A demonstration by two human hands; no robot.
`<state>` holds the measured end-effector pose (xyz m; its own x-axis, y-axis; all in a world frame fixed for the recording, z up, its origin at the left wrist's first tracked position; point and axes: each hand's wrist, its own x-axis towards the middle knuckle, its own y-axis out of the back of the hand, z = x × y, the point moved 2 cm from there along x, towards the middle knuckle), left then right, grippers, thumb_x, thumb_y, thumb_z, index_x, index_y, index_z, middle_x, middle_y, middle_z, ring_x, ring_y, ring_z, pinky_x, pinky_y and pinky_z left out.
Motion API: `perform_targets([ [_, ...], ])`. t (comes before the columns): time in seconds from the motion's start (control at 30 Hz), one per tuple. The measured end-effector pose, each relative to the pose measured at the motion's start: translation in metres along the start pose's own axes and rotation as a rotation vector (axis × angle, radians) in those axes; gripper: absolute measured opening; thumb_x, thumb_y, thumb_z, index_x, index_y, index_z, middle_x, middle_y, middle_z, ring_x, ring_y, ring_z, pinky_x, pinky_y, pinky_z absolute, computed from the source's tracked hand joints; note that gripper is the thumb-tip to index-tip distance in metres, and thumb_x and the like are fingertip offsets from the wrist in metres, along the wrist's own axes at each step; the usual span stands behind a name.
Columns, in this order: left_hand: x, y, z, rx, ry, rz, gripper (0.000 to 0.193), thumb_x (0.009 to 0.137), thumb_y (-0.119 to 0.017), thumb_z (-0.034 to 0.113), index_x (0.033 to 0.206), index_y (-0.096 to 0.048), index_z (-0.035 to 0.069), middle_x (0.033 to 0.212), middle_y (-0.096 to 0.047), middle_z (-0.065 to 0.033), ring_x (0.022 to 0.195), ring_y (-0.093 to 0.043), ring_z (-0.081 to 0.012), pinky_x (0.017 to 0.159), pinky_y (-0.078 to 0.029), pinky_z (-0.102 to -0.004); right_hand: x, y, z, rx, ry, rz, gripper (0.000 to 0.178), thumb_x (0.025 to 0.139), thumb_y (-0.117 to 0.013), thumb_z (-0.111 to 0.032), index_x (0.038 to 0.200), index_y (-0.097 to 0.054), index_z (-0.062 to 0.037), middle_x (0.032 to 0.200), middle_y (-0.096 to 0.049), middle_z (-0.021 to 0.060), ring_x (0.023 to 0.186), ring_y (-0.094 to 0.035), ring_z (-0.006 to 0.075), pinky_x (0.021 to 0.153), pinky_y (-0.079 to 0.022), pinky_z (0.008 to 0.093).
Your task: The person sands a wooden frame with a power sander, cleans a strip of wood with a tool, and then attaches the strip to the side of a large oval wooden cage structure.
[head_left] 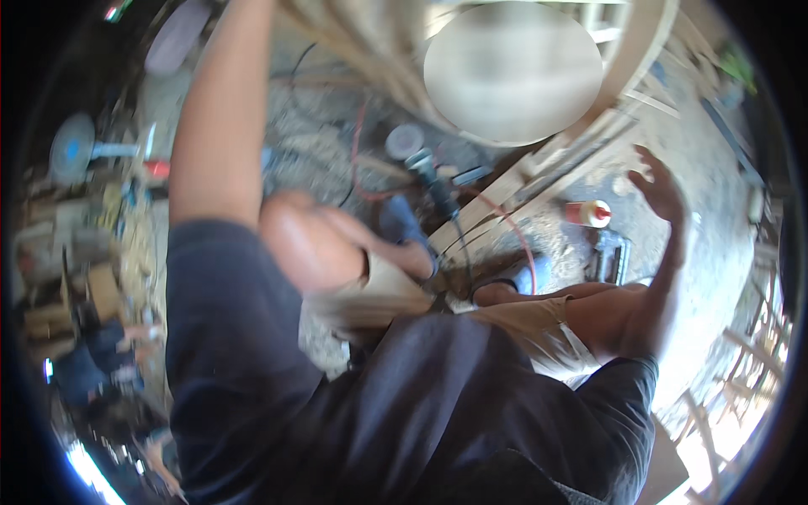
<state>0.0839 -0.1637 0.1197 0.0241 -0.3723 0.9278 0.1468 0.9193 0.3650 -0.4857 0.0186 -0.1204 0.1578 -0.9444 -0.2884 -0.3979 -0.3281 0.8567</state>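
Observation:
My right hand (pixel 658 187) is raised at the right, fingers spread and holding nothing. Nearest to it is a bottle (pixel 589 213) with a red side and a pale end, lying on the floor. Just below the bottle lies a dark metal tool (pixel 612 257) whose kind I cannot make out. My left arm (pixel 220 126) stretches up past the top edge, so its hand is out of sight. A curved wooden frame (pixel 652 42) stands ahead of me, smeared by motion, with a blurred pale oval (pixel 513 71) in front of it.
Between my feet and the frame lies a corded power tool (pixel 433 185), apparently an angle grinder. A red hose (pixel 515 227) and long wooden boards (pixel 547 172) cross the dusty floor. A pedestal fan (pixel 74 149) and wood scraps (pixel 103 290) are at the left.

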Motion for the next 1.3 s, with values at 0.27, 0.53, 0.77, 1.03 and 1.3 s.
perform_targets([
  [0.27, 0.007, -0.014, -0.065, 0.158, -0.116, -0.315, 0.037, 0.101, -0.046, 0.036, 0.133, -0.058, 0.021, 0.107, -0.064, -0.0248, 0.094, -0.064, -0.0385, 0.079, -0.049, -0.0455, -0.096, 0.067, -0.151, 0.32, 0.343, 0.074, 0.059, 0.087, -0.069, -0.024, 0.139, -0.048, -0.0042, 0.125, -0.061, 0.0238, 0.107, -0.064, 0.0389, 0.092, -0.051, 0.0443],
  [0.53, 0.0, -0.007, -0.084, -0.133, 0.119, -0.334, 0.039, 0.096, -0.051, 0.019, 0.13, -0.057, 0.0, 0.125, -0.062, -0.0194, 0.108, -0.063, -0.0336, 0.093, -0.049, -0.0391, -0.071, 0.006, -0.138, 0.293, 0.493, -0.504, 0.042, 0.089, -0.065, -0.03, 0.114, -0.056, 0.0026, 0.101, -0.065, 0.0233, 0.093, -0.064, 0.0417, 0.082, -0.05, 0.0494],
  [0.77, -0.011, 0.034, -0.069, 0.247, -0.109, -0.384, 0.04, 0.09, -0.061, 0.021, 0.119, -0.058, -0.006, 0.114, -0.065, -0.0228, 0.101, -0.064, -0.0368, 0.088, -0.05, -0.0418, -0.017, -0.011, -0.143, 0.381, 0.297, -0.824, 0.039, 0.089, -0.063, -0.033, 0.109, -0.057, -0.0001, 0.093, -0.066, 0.0214, 0.095, -0.065, 0.0393, 0.08, -0.05, 0.0492],
  [1.03, 0.036, 0.06, -0.017, 0.007, 0.483, -0.493, 0.047, 0.097, -0.056, 0.025, 0.129, -0.048, -0.009, 0.125, -0.058, -0.0225, 0.112, -0.059, -0.0321, 0.097, -0.045, -0.0392, -0.006, -0.053, -0.162, 0.654, 0.175, -0.85, 0.052, 0.083, -0.067, -0.047, 0.108, -0.065, -0.0015, 0.106, -0.068, 0.0213, 0.101, -0.065, 0.037, 0.083, -0.051, 0.0454],
  [1.3, 0.22, -0.016, 0.195, -0.672, 0.74, -0.561, 0.075, 0.095, -0.061, 0.03, 0.146, -0.023, -0.01, 0.147, -0.034, -0.0214, 0.135, -0.036, -0.0276, 0.112, -0.029, -0.0406, -0.109, -0.008, -0.213, 1.049, -0.305, -0.312, 0.042, 0.089, -0.063, -0.036, 0.111, -0.065, -0.0012, 0.1, -0.071, 0.016, 0.089, -0.07, 0.0288, 0.079, -0.055, 0.0397],
])
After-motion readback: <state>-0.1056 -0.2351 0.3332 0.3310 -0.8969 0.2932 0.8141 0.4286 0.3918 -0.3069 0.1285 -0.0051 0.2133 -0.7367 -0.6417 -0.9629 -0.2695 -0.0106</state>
